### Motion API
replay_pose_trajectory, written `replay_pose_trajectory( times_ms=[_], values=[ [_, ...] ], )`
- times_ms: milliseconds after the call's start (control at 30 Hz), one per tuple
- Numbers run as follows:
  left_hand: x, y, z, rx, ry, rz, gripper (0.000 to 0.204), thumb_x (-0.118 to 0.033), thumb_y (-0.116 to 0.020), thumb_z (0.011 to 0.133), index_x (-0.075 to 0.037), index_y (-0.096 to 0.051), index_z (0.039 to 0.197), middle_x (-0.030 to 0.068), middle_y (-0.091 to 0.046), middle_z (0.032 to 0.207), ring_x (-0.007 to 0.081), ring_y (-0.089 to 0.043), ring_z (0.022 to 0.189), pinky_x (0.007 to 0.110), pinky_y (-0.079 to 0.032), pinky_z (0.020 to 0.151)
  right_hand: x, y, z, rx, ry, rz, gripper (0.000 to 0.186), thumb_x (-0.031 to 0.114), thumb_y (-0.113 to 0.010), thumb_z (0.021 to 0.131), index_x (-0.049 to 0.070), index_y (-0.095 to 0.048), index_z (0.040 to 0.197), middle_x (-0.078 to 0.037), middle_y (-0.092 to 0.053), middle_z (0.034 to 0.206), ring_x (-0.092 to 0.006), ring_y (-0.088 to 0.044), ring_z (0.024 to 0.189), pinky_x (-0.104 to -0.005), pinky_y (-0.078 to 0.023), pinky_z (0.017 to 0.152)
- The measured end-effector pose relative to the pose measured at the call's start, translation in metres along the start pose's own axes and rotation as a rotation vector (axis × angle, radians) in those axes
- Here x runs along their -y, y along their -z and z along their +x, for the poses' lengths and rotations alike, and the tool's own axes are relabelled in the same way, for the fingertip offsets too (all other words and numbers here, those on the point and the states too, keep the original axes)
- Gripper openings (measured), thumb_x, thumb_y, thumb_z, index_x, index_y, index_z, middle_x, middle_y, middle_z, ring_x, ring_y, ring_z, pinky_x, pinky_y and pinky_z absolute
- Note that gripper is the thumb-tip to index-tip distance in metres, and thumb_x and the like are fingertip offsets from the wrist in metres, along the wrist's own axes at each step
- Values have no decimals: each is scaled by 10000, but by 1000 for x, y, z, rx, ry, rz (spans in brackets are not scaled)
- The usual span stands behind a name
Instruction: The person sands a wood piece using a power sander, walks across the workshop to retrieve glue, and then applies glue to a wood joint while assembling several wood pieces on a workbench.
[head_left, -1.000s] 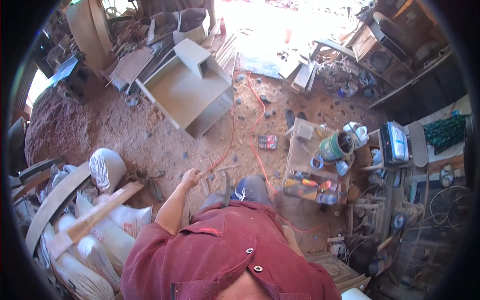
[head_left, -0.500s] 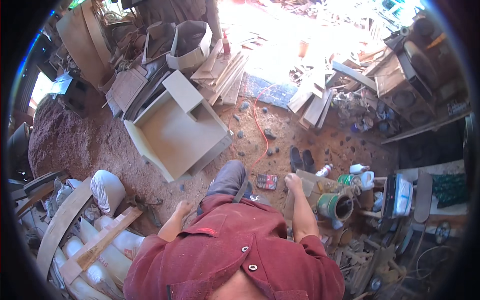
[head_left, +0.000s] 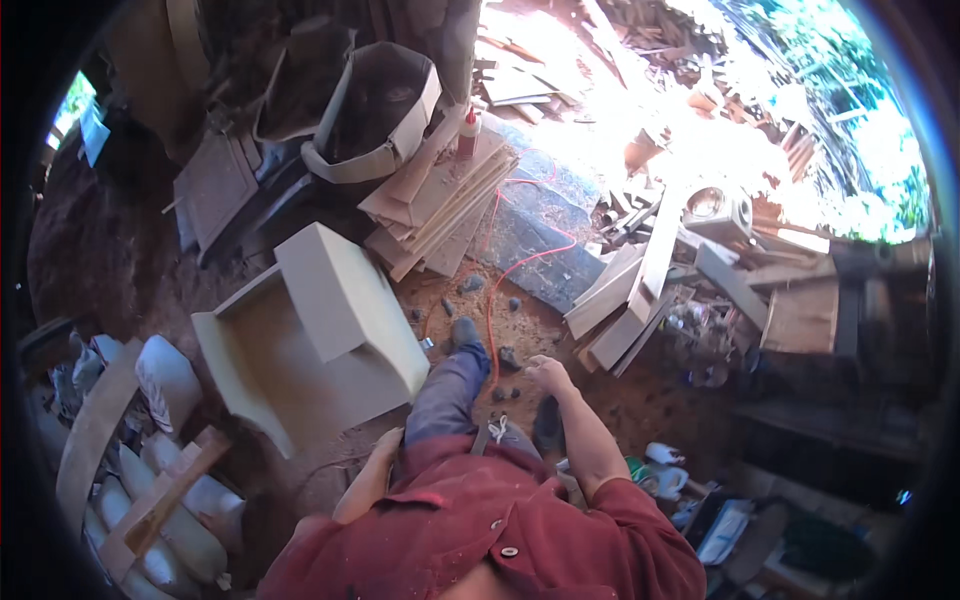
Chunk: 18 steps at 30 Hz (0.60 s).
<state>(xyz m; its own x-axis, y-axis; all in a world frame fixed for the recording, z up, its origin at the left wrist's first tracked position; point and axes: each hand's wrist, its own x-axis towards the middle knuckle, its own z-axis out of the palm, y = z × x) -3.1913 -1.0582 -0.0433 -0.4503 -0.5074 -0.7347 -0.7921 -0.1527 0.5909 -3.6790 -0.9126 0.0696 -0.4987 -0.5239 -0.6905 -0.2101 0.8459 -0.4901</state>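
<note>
My right hand [head_left: 548, 372] hangs over the sawdust-strewn ground [head_left: 520, 310], fingers loosely curled with nothing visible in them. My left hand [head_left: 385, 445] is low beside my jeans-clad left leg [head_left: 445, 395], its fingers too indistinct to read. Just left of that leg lies a pale open wooden box-like piece [head_left: 255, 350], with a board [head_left: 318, 290] across its upper part. A red cord [head_left: 515, 268] winds along the ground beyond my right hand. A dark shoe [head_left: 548, 428] shows below that hand.
Stacked boards [head_left: 440, 200], a red bottle [head_left: 466, 137] and a cardboard container [head_left: 370, 120] stand ahead. Planks [head_left: 630, 300] and a dark sheet [head_left: 540, 240] lie toward the bright opening. Filled sacks [head_left: 160, 380] are at left; white jugs [head_left: 665, 480] and clutter at lower right.
I have stepped forward: my left leg now reaches toward the cord, and the boards and opening are nearer. My right arm came up into view and now hangs farther left in the picture.
</note>
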Motion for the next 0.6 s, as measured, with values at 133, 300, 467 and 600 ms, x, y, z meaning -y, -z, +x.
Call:
replay_pose_trajectory(
  times_ms=[133, 300, 467, 600],
  values=[
    [-93, -10, 17, -6, 92, 262, 310, -250, -666, 906, -24, -700, 1115, 282, -695, 1107, 428, -671, 1086, 508, -534, 880, -1, 42, 104, -30, 129, -101, 442, 220, -681, 931, 1, -650, 1314, -199, -755, 1106, -294, -741, 982, -393, -571, 876],
    [-285, -33, 185, -16, -62, 202, 376, -234, -672, 916, -31, -649, 1231, 227, -670, 1194, 402, -629, 1135, 471, -507, 983, -65, 69, 288, -83, -17, 339, 491, 168, -672, 956, 52, -578, 1423, -71, -665, 852, -153, -643, 705, -314, -548, 627],
    [-326, -90, 451, -52, -235, 163, 462, -272, -648, 932, 31, -597, 1277, 246, -623, 1277, 418, -586, 1199, 458, -470, 1064, -62, 69, 418, 57, -317, 660, 553, 191, -677, 953, 108, -532, 1481, -70, -665, 1005, -168, -644, 779, -329, -561, 652],
    [-332, -163, 633, -202, -342, 237, 793, -419, -664, 938, 54, -383, 1508, 289, -508, 1443, 439, -500, 1329, 493, -413, 1127, -126, 42, 538, 122, -335, 710, 658, 251, -706, 943, 212, -455, 1550, -63, -617, 1244, -252, -645, 1025, -479, -569, 838]
  ],
)
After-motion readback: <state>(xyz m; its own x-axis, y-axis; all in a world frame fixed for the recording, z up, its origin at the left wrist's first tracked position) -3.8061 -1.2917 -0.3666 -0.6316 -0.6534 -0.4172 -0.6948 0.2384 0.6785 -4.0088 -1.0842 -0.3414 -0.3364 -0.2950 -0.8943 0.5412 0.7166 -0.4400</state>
